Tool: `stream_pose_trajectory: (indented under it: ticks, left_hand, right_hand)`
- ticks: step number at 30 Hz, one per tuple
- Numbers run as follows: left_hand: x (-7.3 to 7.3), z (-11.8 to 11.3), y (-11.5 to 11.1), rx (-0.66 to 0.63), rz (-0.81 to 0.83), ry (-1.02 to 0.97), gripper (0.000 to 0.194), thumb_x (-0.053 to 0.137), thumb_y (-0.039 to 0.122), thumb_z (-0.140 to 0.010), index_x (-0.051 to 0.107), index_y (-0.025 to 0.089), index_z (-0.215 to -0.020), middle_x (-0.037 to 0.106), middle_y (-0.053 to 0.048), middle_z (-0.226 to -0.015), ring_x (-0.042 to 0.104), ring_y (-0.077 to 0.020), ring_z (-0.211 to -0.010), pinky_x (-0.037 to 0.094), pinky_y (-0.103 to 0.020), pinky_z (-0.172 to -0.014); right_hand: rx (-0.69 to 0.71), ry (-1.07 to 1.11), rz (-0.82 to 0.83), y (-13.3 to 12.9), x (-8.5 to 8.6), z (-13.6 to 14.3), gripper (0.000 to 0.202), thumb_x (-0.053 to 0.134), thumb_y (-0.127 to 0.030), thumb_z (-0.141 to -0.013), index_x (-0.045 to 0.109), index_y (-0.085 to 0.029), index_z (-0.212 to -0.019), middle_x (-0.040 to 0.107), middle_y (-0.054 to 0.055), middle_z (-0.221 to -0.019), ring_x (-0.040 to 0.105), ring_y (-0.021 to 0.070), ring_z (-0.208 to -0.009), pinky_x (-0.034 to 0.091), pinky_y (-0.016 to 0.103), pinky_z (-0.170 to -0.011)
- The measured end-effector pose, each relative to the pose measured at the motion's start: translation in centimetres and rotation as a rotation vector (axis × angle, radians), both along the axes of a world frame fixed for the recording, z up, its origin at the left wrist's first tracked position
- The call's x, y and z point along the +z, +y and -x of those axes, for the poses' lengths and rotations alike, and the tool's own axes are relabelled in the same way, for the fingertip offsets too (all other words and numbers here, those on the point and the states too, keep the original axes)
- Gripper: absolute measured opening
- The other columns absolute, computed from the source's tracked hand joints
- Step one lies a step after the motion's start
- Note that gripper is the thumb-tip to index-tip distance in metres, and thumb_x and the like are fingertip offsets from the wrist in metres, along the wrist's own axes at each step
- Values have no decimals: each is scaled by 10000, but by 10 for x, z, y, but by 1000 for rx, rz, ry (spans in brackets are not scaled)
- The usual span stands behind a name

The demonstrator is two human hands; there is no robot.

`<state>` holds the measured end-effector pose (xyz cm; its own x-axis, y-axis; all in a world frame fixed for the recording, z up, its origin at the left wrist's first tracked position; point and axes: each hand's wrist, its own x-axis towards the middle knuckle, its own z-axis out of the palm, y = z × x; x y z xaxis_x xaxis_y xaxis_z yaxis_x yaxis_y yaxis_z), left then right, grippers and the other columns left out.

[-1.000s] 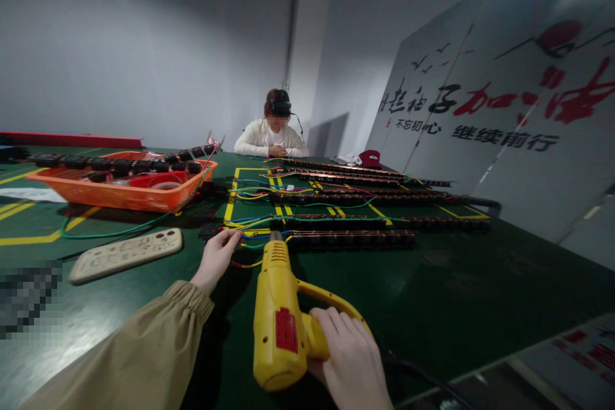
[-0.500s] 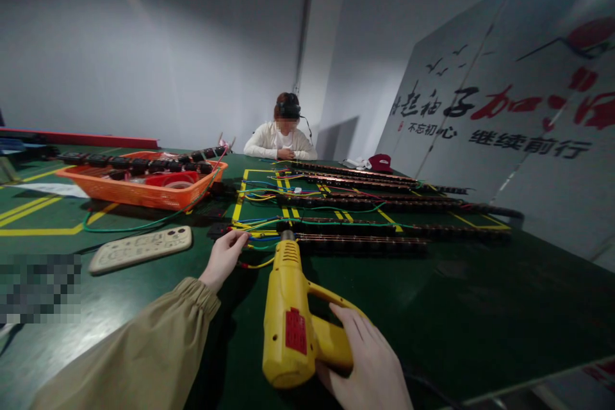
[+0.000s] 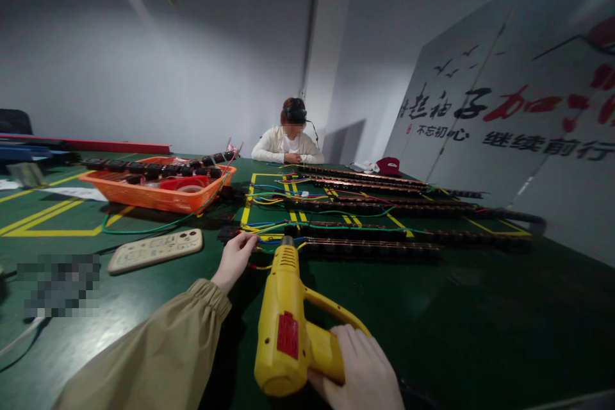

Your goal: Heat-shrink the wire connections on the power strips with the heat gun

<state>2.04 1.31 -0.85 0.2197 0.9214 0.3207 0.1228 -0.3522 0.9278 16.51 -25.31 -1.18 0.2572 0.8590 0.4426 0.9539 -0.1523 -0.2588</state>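
Observation:
My right hand [image 3: 358, 371] grips the handle of a yellow heat gun [image 3: 287, 314], whose nozzle points away from me at coloured wires [image 3: 262, 237] at the near end of a long dark strip [image 3: 369, 246]. My left hand [image 3: 235, 258], in a tan sleeve, reaches forward and pinches the wires just left of the nozzle. Several more dark strips [image 3: 365, 208] with wires lie in rows behind it on the green table [image 3: 456, 307].
An orange basket [image 3: 158, 195] with black parts and a green cable stands at the left. A beige power strip [image 3: 156, 248] lies near my left hand. Another person [image 3: 288, 138] sits at the table's far end. A white board with writing [image 3: 509, 122] leans at the right.
The view has shifted so everything sits slightly further right. My right hand has closed more fully around the heat gun's handle. The left hand stays on the wires.

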Motion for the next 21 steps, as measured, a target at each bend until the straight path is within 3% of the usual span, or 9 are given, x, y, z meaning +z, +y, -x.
stream_pose_trajectory:
  ticks: [8, 15, 21]
  left_hand:
    - [-3, -1, 3, 12, -43, 6, 417, 575, 537, -680, 679, 146, -784, 697, -58, -761, 616, -203, -751, 457, -289, -700]
    - [-6, 1, 6, 3, -45, 12, 416, 580, 542, -686, 682, 153, -794, 709, -62, -803, 631, -212, -786, 463, -302, -746]
    - [-6, 3, 8, -3, -68, 71, 428, 566, 539, -716, 692, 141, -813, 704, -64, -798, 619, -205, -770, 448, -291, -726]
  right_hand:
    - [42, 30, -100, 14, -16, 20, 385, 722, -403, -609, 571, -198, -898, 594, 41, -837, 544, 236, -794, 413, 372, -777]
    - [45, 68, -143, 17, -15, 29, 381, 734, -418, -567, 567, -210, -839, 583, 25, -787, 532, 221, -747, 408, 353, -719]
    - [75, 115, -135, 12, -13, 19, 407, 753, -459, -556, 577, -225, -838, 593, 9, -779, 538, 208, -724, 400, 330, -685]
